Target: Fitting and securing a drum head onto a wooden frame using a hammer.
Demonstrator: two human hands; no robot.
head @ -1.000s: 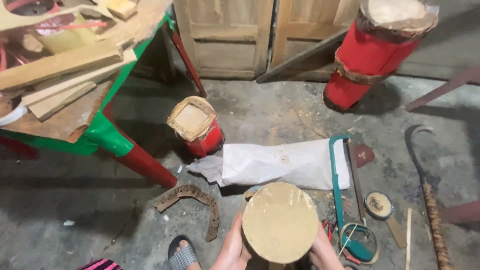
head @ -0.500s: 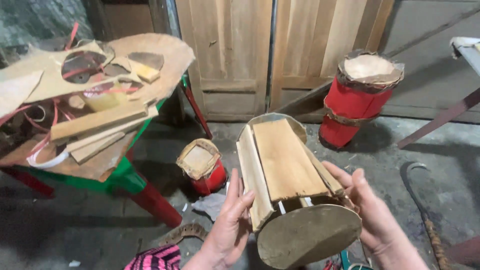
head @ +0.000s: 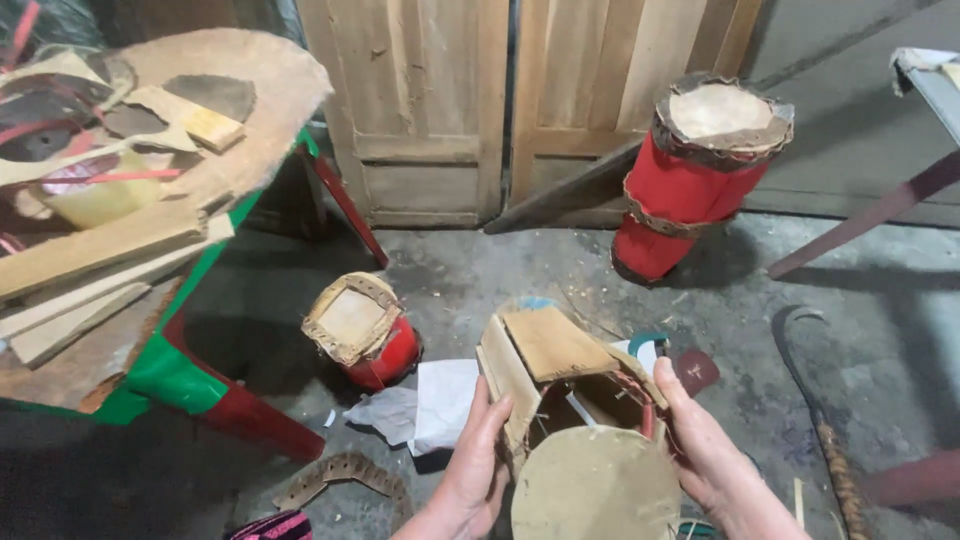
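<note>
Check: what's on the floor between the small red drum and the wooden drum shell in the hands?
Head view: crumpled white paper lies between the small red drum and the wooden drum shell.

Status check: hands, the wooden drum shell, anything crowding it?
Left hand and right hand grip the wooden drum shell from both sides. Shell tilted, hide disc at near end. White paper and small red drum alongside, not touching.

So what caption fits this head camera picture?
Two hands, left hand and right hand, hold an unfinished wooden drum above a workshop floor.
</note>
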